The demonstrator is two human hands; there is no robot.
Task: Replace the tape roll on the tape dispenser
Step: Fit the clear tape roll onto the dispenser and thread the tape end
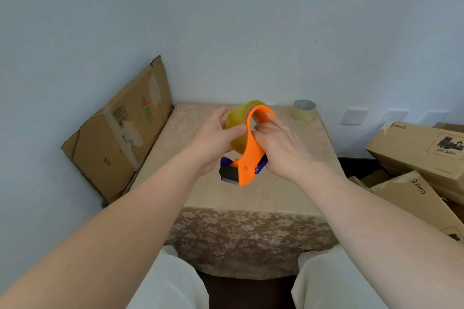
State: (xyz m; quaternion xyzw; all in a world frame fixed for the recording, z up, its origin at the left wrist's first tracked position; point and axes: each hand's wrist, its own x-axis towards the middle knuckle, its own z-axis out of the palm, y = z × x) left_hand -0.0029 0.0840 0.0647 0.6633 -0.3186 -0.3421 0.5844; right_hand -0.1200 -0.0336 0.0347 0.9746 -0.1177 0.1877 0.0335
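Note:
An orange tape dispenser with a blue and black cutter end is held in the air above the table. A thick yellowish tape roll sits against its left side. My left hand grips the roll from the left, thumb pressed on its side. My right hand wraps the orange handle from the right, fingers over its curved top. A second, thinner tape roll stands flat on the table's far right corner, apart from both hands.
A flattened cardboard box leans on the wall left of the table. Brown PICO cartons are stacked at the right. The table has a floral beige cloth, and my knees are under its near edge.

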